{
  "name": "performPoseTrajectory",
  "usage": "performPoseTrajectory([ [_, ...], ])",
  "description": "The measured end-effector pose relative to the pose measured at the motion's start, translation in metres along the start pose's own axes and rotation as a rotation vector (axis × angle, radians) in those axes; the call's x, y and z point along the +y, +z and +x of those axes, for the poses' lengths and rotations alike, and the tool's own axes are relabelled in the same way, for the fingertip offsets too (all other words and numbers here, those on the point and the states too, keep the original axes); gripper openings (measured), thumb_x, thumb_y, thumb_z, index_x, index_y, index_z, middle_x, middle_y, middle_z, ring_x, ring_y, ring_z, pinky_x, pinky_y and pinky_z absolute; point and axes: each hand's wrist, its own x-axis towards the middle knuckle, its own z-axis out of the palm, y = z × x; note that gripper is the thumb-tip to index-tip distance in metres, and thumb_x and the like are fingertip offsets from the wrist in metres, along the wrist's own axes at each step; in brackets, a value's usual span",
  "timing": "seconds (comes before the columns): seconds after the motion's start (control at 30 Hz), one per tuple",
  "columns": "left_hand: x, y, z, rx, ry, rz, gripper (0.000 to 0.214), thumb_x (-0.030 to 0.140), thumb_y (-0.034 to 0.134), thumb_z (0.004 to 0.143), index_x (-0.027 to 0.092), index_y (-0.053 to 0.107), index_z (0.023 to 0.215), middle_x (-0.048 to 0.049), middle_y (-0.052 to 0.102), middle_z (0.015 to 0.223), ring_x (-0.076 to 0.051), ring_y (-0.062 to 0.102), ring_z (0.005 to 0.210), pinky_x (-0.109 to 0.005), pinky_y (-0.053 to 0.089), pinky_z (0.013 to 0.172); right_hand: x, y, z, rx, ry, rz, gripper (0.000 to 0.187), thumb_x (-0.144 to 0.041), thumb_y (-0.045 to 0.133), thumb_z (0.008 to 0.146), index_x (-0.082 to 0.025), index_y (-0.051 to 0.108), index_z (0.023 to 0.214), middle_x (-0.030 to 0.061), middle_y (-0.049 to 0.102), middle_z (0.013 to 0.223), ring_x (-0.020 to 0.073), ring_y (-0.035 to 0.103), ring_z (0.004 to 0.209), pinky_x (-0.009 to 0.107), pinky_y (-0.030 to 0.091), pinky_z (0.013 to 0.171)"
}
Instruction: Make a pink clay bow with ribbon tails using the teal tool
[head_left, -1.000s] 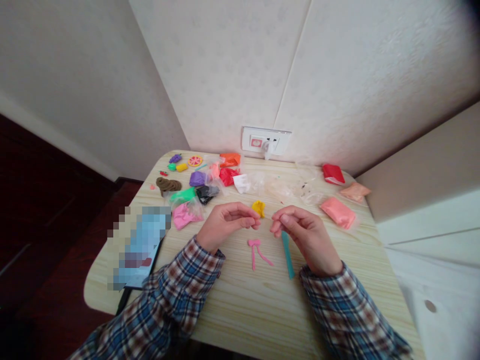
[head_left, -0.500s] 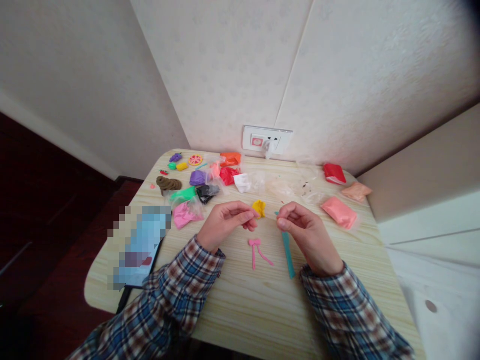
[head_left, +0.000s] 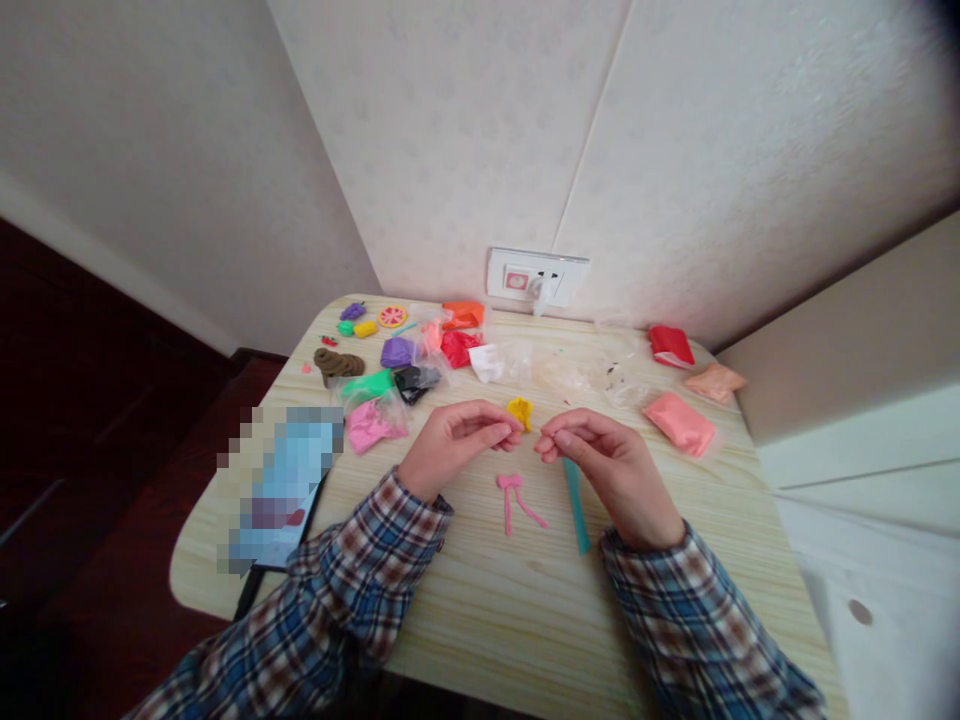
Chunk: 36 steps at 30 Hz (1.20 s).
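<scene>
My left hand (head_left: 450, 445) and my right hand (head_left: 604, 470) hover over the wooden table (head_left: 487, 590), fingertips pinched and nearly meeting. Whatever they pinch is too small to make out. A yellow clay lump (head_left: 519, 411) lies just behind the fingertips. A pink clay bow with two long tails (head_left: 514, 498) rests on the table below and between the hands. A teal stick tool (head_left: 576, 505) lies under my right hand, partly covered by it.
Bags and lumps of clay in several colours lie at the back left (head_left: 397, 355). Pink (head_left: 679, 422), peach (head_left: 714, 381) and red (head_left: 669, 345) packs are at the back right. A blurred blue object (head_left: 281, 480) sits at the left edge. A wall socket (head_left: 534, 279) is behind.
The right hand drew slightly away from the left half a second ago, then came back so the fingertips nearly meet again. The clay pieces on the table have not moved.
</scene>
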Motion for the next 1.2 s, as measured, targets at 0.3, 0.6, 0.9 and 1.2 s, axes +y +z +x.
performPoseTrajectory([
  [0.3, 0.001, -0.001, 0.001, -0.017, 0.022, 0.002, 0.019, 0.023, 0.076, 0.063, 0.014, 0.066, 0.075, -0.0014, 0.068, 0.078, -0.013, 0.063, 0.076, -0.028, 0.049, 0.081, -0.002, 0.003, 0.001, 0.018, -0.013, -0.003, 0.016, -0.033, 0.071, 0.071, -0.021, 0.064, 0.079, -0.0004, 0.066, 0.073, 0.0109, 0.061, 0.069, 0.026, 0.051, 0.069],
  [0.6, 0.0, -0.001, 0.0, -0.005, 0.068, 0.084, 0.014, 0.025, 0.07, 0.07, 0.013, 0.063, 0.073, -0.0019, 0.067, 0.073, -0.013, 0.062, 0.071, -0.027, 0.051, 0.074, 0.0, 0.002, 0.0, 0.052, -0.042, -0.07, 0.014, -0.033, 0.068, 0.074, -0.021, 0.065, 0.077, -0.0008, 0.064, 0.069, 0.0107, 0.058, 0.064, 0.025, 0.049, 0.062],
  [0.9, 0.001, -0.003, -0.023, 0.044, 0.307, 0.58, 0.005, 0.015, 0.062, 0.077, 0.015, 0.066, 0.08, -0.0037, 0.067, 0.079, -0.014, 0.061, 0.073, -0.024, 0.05, 0.069, 0.012, 0.004, -0.017, 0.016, -0.063, -0.454, 0.012, -0.032, 0.06, 0.081, -0.021, 0.062, 0.083, 0.003, 0.065, 0.081, 0.0157, 0.059, 0.076, 0.03, 0.048, 0.071],
  [1.2, -0.008, -0.001, -0.031, -0.004, 0.313, 0.663, 0.007, 0.014, 0.067, 0.075, 0.015, 0.062, 0.071, -0.0012, 0.064, 0.069, -0.012, 0.059, 0.064, -0.02, 0.047, 0.062, 0.007, 0.013, -0.027, -0.055, -0.14, -0.667, 0.007, -0.028, 0.059, 0.083, -0.023, 0.062, 0.08, 0.0018, 0.06, 0.077, 0.0138, 0.054, 0.071, 0.024, 0.044, 0.059],
])
